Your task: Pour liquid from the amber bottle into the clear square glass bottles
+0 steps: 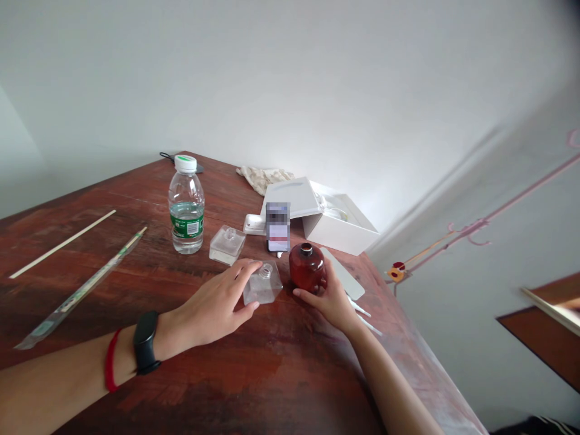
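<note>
My left hand (222,296) reaches round the left side of a clear square glass bottle (263,289) with an open neck. Its thumb and index finger lie against that bottle, and the other fingers are partly hidden. In my right hand (333,297) is a round red-brown glass bottle (306,269), upright and uncapped, gripped at its lower right side. Both bottles are at table height, close together. A second clear square glass bottle (226,244) stands just behind my left hand.
On the wooden table (226,386), a water bottle (186,208) stands at left near a wooden stick (63,243) and a wrapped pair of chopsticks (90,284). Behind are a phone (278,229), a white box (339,232) and a cloth (260,177). White droppers (362,311) lie at right.
</note>
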### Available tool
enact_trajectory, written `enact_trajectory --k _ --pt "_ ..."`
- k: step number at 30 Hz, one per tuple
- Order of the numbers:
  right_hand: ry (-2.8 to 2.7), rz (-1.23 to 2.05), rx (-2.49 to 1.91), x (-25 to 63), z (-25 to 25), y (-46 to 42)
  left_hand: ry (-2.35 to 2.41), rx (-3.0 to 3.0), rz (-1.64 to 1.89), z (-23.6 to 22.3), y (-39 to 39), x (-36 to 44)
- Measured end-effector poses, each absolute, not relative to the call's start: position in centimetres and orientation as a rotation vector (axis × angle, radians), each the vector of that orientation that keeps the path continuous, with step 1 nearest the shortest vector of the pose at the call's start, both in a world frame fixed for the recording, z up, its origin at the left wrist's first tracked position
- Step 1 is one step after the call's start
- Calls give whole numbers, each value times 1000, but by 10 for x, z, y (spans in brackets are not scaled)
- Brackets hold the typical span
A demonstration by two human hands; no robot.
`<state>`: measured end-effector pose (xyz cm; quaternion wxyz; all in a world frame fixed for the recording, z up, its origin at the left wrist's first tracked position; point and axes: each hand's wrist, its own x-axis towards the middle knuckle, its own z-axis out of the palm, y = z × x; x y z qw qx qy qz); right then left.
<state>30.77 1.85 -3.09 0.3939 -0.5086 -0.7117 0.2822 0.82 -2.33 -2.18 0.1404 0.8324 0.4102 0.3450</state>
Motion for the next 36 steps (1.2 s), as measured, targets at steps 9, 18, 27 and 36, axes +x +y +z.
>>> enact_trajectory --k 9,18,27,36 --pt "-1798 723 -1288 306 -28 17 1193 2453 963 -23 -23 8" --pt "-1812 706 -1274 310 -34 21 1189 2460 957 -23 -21 8" --pt "-1812 727 -1266 312 -37 22 1182 2428 1001 -23 -22 8" --pt "-1817 734 -1246 311 -36 21 1190 2458 981 -27 -20 8"
